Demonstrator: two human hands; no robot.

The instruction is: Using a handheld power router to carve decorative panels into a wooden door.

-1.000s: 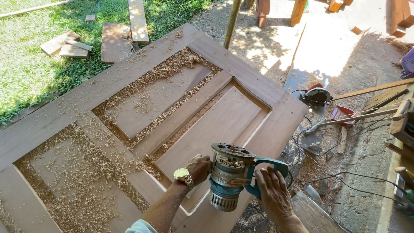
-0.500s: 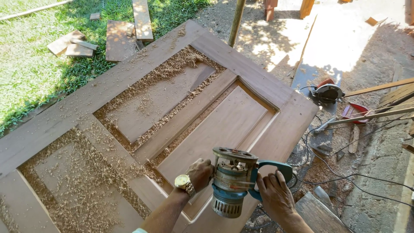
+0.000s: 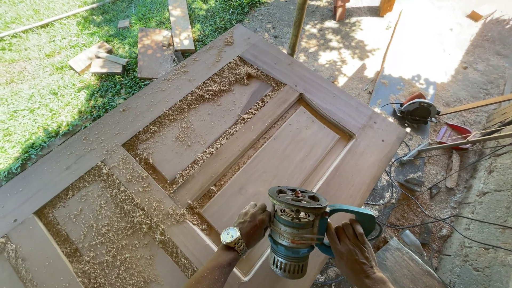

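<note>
A large wooden panel door (image 3: pixel 106 138) lies flat, its recessed panels edged with wood shavings. An electric router (image 3: pixel 296 229) with a teal body and handle stands on the door's near edge. My left hand (image 3: pixel 252 224), with a wristwatch, grips the router's left side. My right hand (image 3: pixel 349 252) holds the teal handle on its right side. The router's base is hidden behind its motor body.
Wood offcuts (image 3: pixel 154 48) lie on the grass at the upper left. A pole (image 3: pixel 296 26) rises behind the door. A circular saw (image 3: pixel 417 111), cables (image 3: pixel 426 208) and scrap boards (image 3: pixel 474 138) lie on the dirt at the right.
The view has shifted slightly; the router and both hands stay at the door's near edge, with little movement along it.
</note>
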